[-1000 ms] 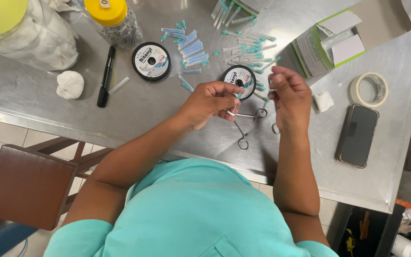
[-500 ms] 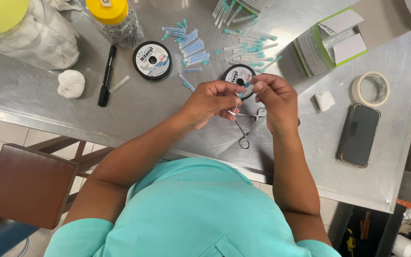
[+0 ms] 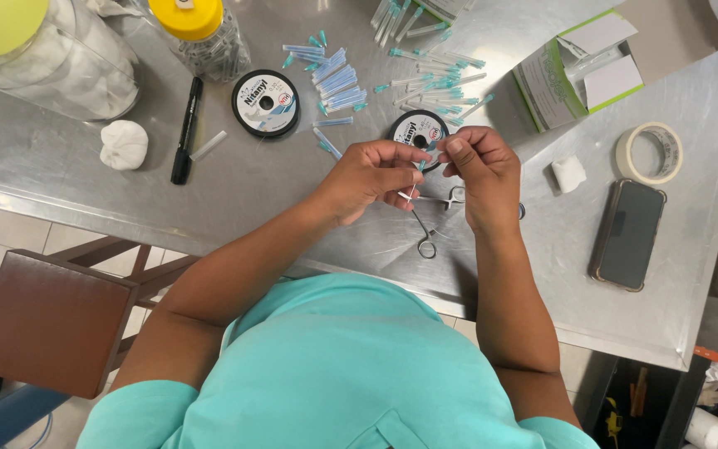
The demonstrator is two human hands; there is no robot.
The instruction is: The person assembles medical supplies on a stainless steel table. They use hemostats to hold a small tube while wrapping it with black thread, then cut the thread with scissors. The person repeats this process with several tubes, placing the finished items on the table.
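Head view shows a steel counter (image 3: 292, 191) strewn with many capped needles (image 3: 338, 83) lying loose, beside two thread spools (image 3: 266, 102). Above a metal clamp (image 3: 425, 224) resting there, the left hand (image 3: 371, 176) and right hand (image 3: 479, 170) meet. Their fingers are pinched shut on something fine, too small to make out, so the work seems midway.

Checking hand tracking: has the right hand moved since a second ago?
Yes. The right hand has shifted left toward the left hand, nearer the black spool.
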